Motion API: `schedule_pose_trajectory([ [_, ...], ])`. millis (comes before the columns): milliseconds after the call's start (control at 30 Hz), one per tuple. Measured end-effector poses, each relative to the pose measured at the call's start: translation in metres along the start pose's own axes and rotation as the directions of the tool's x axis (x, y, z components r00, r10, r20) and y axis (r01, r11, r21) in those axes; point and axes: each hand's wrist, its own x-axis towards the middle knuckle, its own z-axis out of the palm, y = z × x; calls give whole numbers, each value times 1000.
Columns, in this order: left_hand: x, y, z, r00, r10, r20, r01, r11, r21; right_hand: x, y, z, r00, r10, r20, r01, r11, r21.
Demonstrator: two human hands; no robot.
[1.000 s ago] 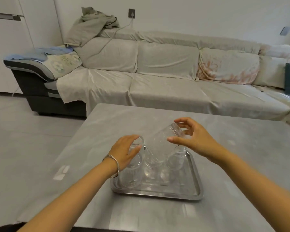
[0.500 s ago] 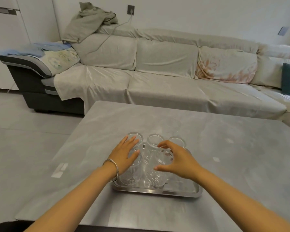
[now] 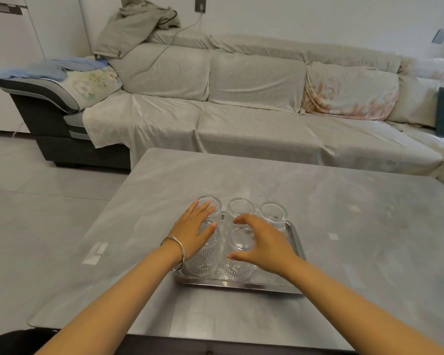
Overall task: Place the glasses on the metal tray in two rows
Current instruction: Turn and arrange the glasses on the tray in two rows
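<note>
A metal tray (image 3: pixel 241 285) lies on the grey table. Three clear ribbed glasses stand in its back row: left (image 3: pixel 210 204), middle (image 3: pixel 240 208) and right (image 3: pixel 272 213). Two stand in the front row. My left hand (image 3: pixel 194 233) lies flat on the front left glass (image 3: pixel 202 263), fingers spread. My right hand (image 3: pixel 265 243) curls over the top of the front middle glass (image 3: pixel 237 269), thumb and fingers on its upper edge. The tray's front right place is hidden under my right hand. Another glass (image 3: pixel 265 187) stands on the table behind the tray.
The grey table (image 3: pixel 356 252) reaches well beyond the tray on all sides, with small white marks on it. A covered sofa (image 3: pixel 241 119) runs behind the table's far edge. Tiled floor lies to the left.
My right hand brought a tilted glass down from above the tray and stood it in the front row's middle. My left hand stayed on the front left glass.
</note>
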Motion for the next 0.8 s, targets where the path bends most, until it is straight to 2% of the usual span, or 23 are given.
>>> schedule_pose_trajectory([
  [100,0,0,0,1000,0,-1,0,1000,-14,-3,3,3,1000,22,6,-23,994,106],
  [167,-2,1,-1,1000,-3,0,3,1000,-27,-6,6,3,997,78,20,-80,956,283],
  [267,-2,3,-2,1000,-11,-5,10,999,-44,-14,13,3,984,176,39,-168,820,547],
  [367,-3,5,-2,1000,-13,-1,13,998,-56,-20,20,13,960,267,88,-255,697,670],
  [500,-4,6,-3,1000,-15,2,15,998,-58,-22,18,24,940,327,100,-296,632,716],
  [800,0,5,-7,1000,10,-16,-10,1000,-8,-20,19,20,947,311,84,-279,660,698],
])
